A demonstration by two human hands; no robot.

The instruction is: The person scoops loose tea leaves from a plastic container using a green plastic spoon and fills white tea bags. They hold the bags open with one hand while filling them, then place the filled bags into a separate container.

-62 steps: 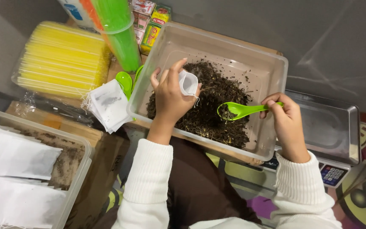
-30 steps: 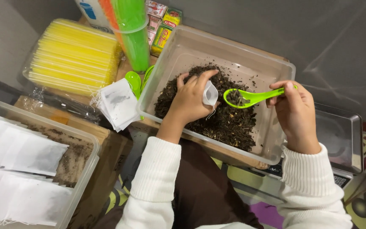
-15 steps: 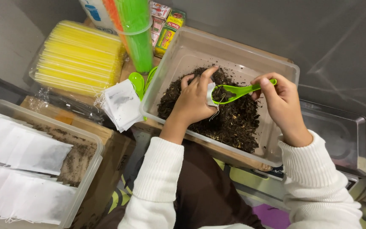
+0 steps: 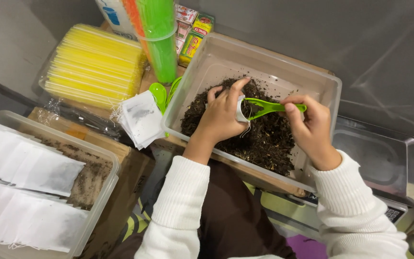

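Note:
My left hand holds a small white filter bag open over a clear plastic tub of dark loose tea leaves. My right hand grips the handle of a green plastic scoop. The scoop's bowl rests at the mouth of the bag with leaves in it. Both hands are inside the tub, above the leaves.
A stack of empty white bags lies left of the tub beside spare green scoops. A tub of filled bags stands at the lower left. Yellow straws and green straws in a cup are behind. A metal scale is right.
The scoop lifted out of the leaves and moved left to the bag's mouth. My left hand turned the bag toward it.

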